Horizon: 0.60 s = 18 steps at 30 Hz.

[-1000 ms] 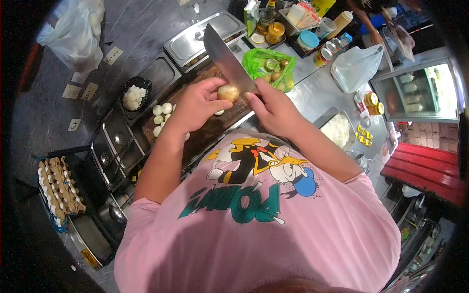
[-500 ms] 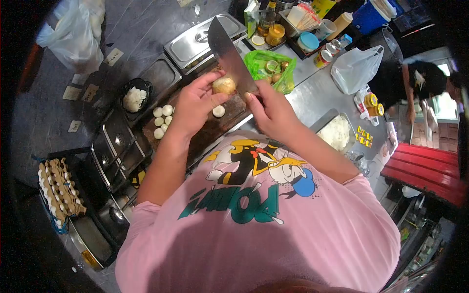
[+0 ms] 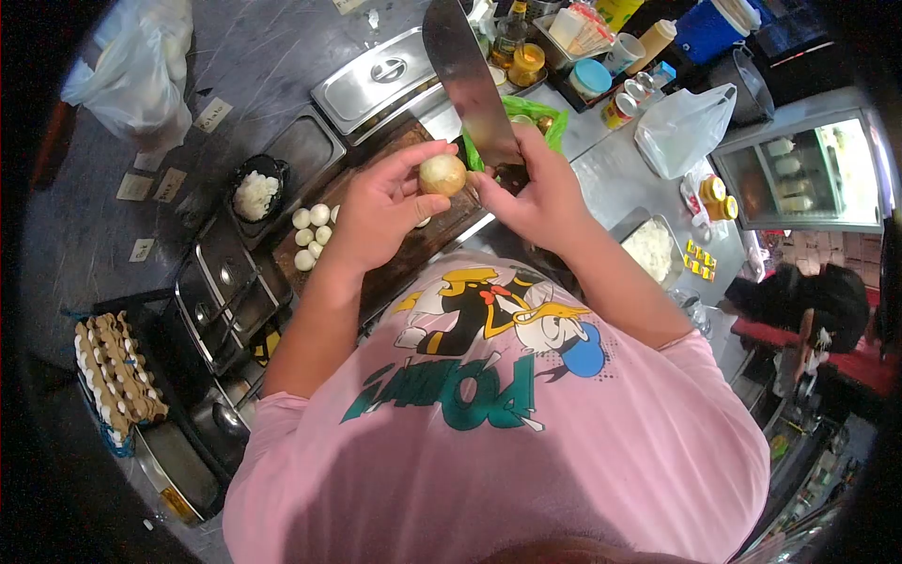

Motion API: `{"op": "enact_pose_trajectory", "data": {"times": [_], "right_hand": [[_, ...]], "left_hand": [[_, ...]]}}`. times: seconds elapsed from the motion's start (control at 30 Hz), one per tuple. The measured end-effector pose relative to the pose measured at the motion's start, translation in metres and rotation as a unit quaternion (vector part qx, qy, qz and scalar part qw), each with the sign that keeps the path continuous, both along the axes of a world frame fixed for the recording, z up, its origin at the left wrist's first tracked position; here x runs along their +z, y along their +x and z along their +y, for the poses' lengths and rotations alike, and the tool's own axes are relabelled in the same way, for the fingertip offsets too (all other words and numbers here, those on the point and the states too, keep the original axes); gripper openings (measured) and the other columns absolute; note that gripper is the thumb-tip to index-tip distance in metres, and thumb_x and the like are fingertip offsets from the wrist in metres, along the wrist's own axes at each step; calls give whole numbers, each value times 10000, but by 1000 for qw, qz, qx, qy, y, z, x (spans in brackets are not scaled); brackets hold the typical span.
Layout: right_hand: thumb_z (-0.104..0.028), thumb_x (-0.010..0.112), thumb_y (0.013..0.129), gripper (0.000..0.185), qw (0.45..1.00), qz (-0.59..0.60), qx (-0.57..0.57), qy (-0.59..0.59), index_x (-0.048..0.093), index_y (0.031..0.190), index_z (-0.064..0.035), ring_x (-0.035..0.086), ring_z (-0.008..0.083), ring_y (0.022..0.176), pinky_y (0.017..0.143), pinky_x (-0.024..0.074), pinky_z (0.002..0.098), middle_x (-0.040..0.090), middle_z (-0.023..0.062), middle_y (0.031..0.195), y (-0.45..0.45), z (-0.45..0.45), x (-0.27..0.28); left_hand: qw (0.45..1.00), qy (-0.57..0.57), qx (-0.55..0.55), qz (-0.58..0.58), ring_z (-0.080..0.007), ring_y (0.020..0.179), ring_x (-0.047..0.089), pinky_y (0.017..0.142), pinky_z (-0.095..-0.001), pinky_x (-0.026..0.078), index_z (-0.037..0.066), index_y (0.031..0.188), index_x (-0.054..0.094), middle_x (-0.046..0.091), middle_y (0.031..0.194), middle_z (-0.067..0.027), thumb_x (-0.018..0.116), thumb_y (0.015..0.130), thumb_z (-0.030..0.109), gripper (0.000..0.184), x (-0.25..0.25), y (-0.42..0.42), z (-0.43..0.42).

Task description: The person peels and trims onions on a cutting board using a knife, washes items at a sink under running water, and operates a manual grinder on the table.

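Observation:
A round, pale brown onion (image 3: 442, 175) is held in the fingers of my left hand (image 3: 383, 202), above a dark wooden board (image 3: 387, 270). My right hand (image 3: 536, 193) grips a broad-bladed knife (image 3: 468, 83), its blade pointing up and away; the handle is mostly hidden by the fingers. The thumb of that hand is close beside the onion. Several peeled white onions (image 3: 320, 214) lie on the board left of my left wrist. Behind the knife, partly covered by it, is a green plastic bag (image 3: 548, 127).
A lidded steel pan (image 3: 366, 83) and a black bowl of chopped white food (image 3: 256, 195) border the board. Egg trays (image 3: 120, 374) stand at left. Rightward are a white plastic bag (image 3: 686, 130), a tray of white food (image 3: 650, 251) and another person (image 3: 813, 305).
My right hand and the knife have moved up and right, away from the onion. The onion has turned in my left hand. The other person has moved down the right side.

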State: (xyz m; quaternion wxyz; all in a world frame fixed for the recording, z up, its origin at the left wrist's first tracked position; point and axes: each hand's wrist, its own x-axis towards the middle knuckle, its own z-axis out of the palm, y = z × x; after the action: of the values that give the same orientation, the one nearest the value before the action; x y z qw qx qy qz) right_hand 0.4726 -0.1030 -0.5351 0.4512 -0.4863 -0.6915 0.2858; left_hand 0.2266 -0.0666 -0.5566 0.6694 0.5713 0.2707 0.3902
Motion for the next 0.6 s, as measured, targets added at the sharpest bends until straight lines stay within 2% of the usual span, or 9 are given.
{"op": "enact_pose_trajectory", "data": {"times": [0.07,0.2,0.27,0.37,0.4,0.47,0.6], "right_hand": [[-211,847,906,515,1000,5,-2,-7,620,1333,-35,769,259,878,788,591,389,763,132,1024,1,2,0],[-211,854,898,525,1000,-13,9,-19,619,1333,-35,768,252,881,797,593,381,757,128,1006,3,1,7],[-139,856,902,462,999,-13,18,-50,629,1292,-42,709,137,923,840,560,314,768,76,1061,4,1,7],[-146,865,897,469,999,1,12,-49,626,1288,-45,705,128,916,823,556,307,764,70,1050,2,2,2],[-146,865,897,469,999,1,12,-49,626,1288,-45,705,128,916,823,556,307,764,70,1050,1,3,-3],[-209,868,893,523,999,-28,-28,28,616,1319,-38,768,244,869,794,593,379,761,127,999,0,6,-9],[-212,871,895,521,998,-8,-52,-35,613,1311,-35,769,256,873,798,596,387,761,134,977,0,5,2]], "left_hand": [[1000,3,-6,8,-199,1331,664,1146,-357,540,0,1556,573,647,1518,-126,752,970,-72,617,2,-1,1],[999,-4,-22,23,-187,1307,675,1139,-350,542,1,1557,573,666,1491,-121,759,966,-69,624,8,-4,1],[999,-11,-32,26,-175,1278,687,1123,-341,550,9,1547,590,687,1458,-116,767,959,-73,620,9,-5,1],[998,-6,-23,64,-171,1258,695,1108,-335,559,21,1534,611,702,1438,-104,775,951,-76,613,13,-7,1],[998,-6,-23,64,-171,1258,695,1108,-335,559,21,1534,611,702,1438,-104,775,951,-76,613,14,-6,-1],[998,15,-44,53,-170,1255,696,1098,-334,566,30,1526,624,700,1442,-101,778,943,-83,613,14,-3,-4],[996,31,-47,65,-179,1308,668,1130,-342,544,21,1535,610,660,1503,-106,755,935,-113,632,13,0,-6]]}}
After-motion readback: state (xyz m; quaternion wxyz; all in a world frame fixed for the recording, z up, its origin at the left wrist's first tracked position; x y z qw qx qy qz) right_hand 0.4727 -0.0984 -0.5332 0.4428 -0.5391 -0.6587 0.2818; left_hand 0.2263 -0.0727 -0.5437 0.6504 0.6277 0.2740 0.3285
